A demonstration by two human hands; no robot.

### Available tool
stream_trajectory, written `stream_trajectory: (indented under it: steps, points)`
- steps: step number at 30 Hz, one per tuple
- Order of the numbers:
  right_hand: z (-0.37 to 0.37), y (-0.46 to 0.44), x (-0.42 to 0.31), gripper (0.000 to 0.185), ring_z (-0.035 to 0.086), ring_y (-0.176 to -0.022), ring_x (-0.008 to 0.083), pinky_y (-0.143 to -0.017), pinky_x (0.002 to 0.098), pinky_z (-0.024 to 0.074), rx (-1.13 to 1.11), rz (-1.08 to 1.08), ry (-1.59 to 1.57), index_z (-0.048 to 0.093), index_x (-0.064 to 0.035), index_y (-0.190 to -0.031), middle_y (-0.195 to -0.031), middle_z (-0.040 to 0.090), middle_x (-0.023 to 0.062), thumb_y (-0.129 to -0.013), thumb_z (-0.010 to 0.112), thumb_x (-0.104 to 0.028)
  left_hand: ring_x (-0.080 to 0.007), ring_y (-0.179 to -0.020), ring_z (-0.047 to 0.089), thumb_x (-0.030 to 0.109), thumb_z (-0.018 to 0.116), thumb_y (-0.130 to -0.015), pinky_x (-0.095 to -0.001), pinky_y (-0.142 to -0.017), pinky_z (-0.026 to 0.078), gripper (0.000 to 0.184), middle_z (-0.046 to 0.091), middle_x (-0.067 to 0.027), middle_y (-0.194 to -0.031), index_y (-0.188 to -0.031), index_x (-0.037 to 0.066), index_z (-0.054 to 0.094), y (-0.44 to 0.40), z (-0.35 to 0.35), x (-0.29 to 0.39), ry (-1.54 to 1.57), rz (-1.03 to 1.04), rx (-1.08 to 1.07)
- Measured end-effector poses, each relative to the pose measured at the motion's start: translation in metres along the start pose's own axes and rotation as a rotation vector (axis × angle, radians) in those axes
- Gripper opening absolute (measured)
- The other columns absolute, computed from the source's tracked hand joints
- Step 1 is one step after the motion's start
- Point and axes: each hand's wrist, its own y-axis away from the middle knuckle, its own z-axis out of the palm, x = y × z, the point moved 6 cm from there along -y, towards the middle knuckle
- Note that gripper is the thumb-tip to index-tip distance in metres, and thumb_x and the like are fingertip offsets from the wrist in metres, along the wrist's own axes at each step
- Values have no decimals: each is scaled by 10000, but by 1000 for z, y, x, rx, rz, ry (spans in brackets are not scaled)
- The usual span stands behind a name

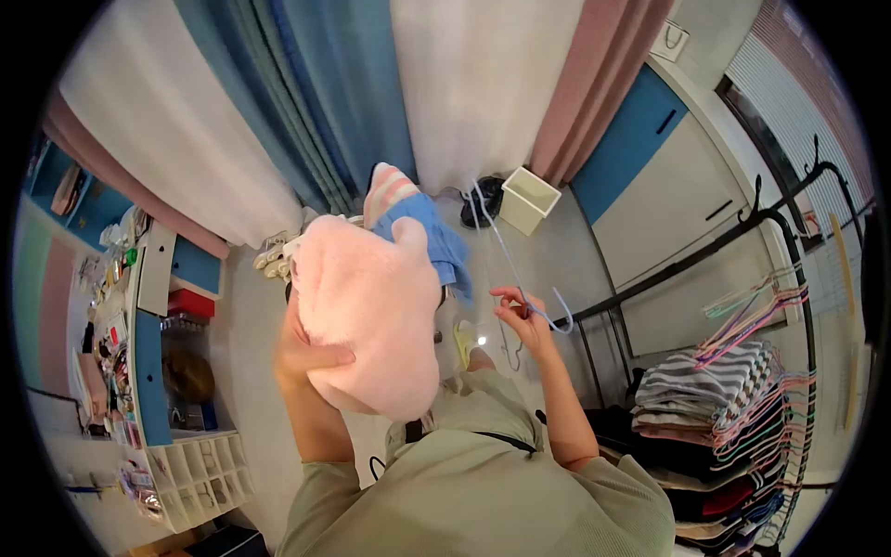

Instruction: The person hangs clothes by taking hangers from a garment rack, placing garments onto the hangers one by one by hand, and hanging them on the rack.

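My left hand grips a bundled pink fluffy garment from its left side, thumb pressed into the fabric. The garment hangs in front of my body and hides the fingers behind it. At the right, my right hand is closed around a pale blue clothes hanger, which is tilted with one end pointing up and away from me. A thin grey hooked wire shows just below that hand; whether it belongs to a second hanger I cannot tell. Behind the pink garment lie blue cloth and pink-and-white striped cloth.
A black clothes rack at the right bears many garments and coloured hangers. A cream bin and dark shoes stand near the curtains. At the left are a cluttered desk and a white cubby shelf.
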Motion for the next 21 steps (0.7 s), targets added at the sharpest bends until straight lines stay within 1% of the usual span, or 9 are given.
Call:
stream_trajectory:
  steps: [4,6,8,10,11,13,15,18,21]
  points:
    - [6,24,-15,498,393,-589,18,-497,171,286,-82,-49,80,507,-50,-1202,-738,459,-59,-732,668,-77,-239,-1183,432,-50,713,-416,-335,-1015,283,1011,467,-121,-1252,-1333,-23,289,13,58,-13,222,-267,18]
    - [7,30,-23,593,372,-590,22,-511,175,285,-82,-59,32,455,-69,-1263,-720,440,-62,-717,685,-79,-206,-1186,418,-66,704,-455,-314,-1019,264,976,461,-91,-1256,-1337,-24,287,11,51,-46,77,-306,-340]
    - [3,36,-24,696,320,-594,22,-541,177,280,-66,-44,-86,404,-108,-1321,-670,372,-67,-694,703,-68,-169,-1202,367,-62,704,-529,-301,-1019,249,935,415,-65,-1287,-1350,-24,258,17,73,-56,-2,-339,-530]
    - [-2,37,-8,661,367,-629,22,-573,180,323,-117,46,-212,417,-102,-1311,-676,409,-60,-708,686,-64,-140,-1219,320,-45,713,-584,-290,-1022,234,924,367,-51,-1322,-1366,-25,220,19,95,-65,-85,-332,-730]
    - [-6,40,-7,619,412,-670,35,-616,197,359,-105,28,-123,429,-94,-1293,-715,457,-39,-722,666,-60,-130,-1228,298,-29,722,-603,-285,-1024,227,934,342,-49,-1341,-1374,-25,196,17,106,-69,-125,-315,-835]
    - [-13,43,-13,538,502,-752,62,-700,229,431,-79,-5,55,454,-78,-1258,-794,554,1,-749,627,-52,-119,-1244,267,-15,732,-623,-277,-1030,212,961,305,-47,-1368,-1389,-21,152,10,126,-76,-132,-337,-856]
    - [-34,58,-20,447,527,-803,86,-750,252,444,-16,-24,20,483,-61,-1197,-877,583,25,-768,609,-59,-119,-1256,247,-17,734,-625,-273,-1035,196,993,283,-47,-1384,-1400,-13,114,-1,144,-77,-68,-424,-685]
    - [-81,74,2,313,535,-836,108,-776,274,442,178,83,57,513,-45,-1099,-957,586,31,-798,589,-87,-158,-1309,207,-39,703,-590,-293,-1062,150,1031,246,-61,-1414,-1411,9,81,-25,160,-100,1,-369,-591]
    - [-125,95,-21,233,529,-833,110,-760,261,435,259,-96,14,512,-50,-1039,-964,572,17,-814,562,-78,-193,-1327,204,0,680,-593,-315,-1075,135,1022,249,-82,-1415,-1412,20,69,-35,184,-122,10,-319,-608]
